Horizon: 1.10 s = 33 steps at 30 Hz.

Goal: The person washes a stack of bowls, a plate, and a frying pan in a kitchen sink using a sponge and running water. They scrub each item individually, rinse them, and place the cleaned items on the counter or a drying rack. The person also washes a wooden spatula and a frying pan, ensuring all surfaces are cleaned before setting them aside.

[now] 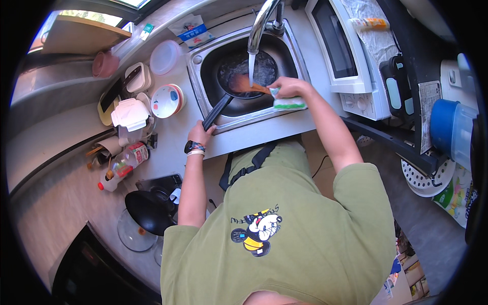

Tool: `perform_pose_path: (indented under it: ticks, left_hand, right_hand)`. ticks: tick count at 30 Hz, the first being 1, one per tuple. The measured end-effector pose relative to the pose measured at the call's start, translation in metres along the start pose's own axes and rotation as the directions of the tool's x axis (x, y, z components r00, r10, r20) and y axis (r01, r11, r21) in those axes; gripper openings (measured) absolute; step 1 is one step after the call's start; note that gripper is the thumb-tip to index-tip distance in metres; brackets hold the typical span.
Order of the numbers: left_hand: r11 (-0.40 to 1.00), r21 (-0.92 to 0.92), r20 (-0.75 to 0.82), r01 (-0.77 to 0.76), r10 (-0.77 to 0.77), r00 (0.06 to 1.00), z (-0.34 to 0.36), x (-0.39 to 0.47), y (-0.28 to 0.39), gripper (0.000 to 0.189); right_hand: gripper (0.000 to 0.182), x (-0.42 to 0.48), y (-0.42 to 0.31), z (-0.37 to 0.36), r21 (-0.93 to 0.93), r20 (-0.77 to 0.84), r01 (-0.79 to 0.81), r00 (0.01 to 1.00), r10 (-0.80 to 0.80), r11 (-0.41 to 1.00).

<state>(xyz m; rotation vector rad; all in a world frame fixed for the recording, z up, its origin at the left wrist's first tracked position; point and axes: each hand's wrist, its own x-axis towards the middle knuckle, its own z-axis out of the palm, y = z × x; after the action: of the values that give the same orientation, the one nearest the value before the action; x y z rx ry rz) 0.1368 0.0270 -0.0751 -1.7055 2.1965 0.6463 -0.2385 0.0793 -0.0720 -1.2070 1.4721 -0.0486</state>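
Observation:
My left hand [201, 133] grips the black handle of a frying pan [259, 66], which sits tilted in the sink basin [284, 47]. Water runs from the chrome faucet [263, 26] into the pan. My right hand [289, 87] is closed on the handle of a wooden spatula [244, 84], whose head lies in the water over the pan. A white and green cloth [289, 103] is also in or under my right hand, hanging over the sink's front rim. The fingertips of my right hand are partly hidden.
Left of the sink stand stacked bowls [164, 101], a round plastic lid [165, 57] and white containers [130, 113]. Plastic bottles [134, 155] lie further left, near a black wok [148, 213] and a glass lid [131, 232]. A white microwave [339, 45] stands to the right.

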Motion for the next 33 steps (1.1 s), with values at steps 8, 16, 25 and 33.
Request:
perform_pose_path:
  ticks: [8,16,25,33]
  left_hand:
    - [0.998,0.061,-0.008,-0.028,0.029,1.0,0.006,0.001,0.014,0.052]
    - [0.995,0.098,0.058,0.024,-0.03,0.998,-0.004,-0.006,0.02,0.055]
    - [0.994,0.105,0.16,-0.012,-0.005,0.987,-0.015,-0.008,0.019,0.052]
    - [0.738,-0.572,0.635,0.359,0.12,0.763,-0.011,-0.002,0.01,0.047]
  right_hand:
    - [0.047,-0.029,0.005,-0.044,-0.066,0.157,-0.086,0.983,0.095,0.994]
    - [0.046,-0.014,0.022,-0.032,-0.079,0.151,-0.019,0.988,0.031,0.997]
    - [0.047,-0.015,0.022,-0.025,-0.024,0.185,0.036,0.982,-0.031,0.999]
    - [0.046,-0.012,-0.003,0.011,0.001,0.0,-0.025,1.0,0.025,1.0]
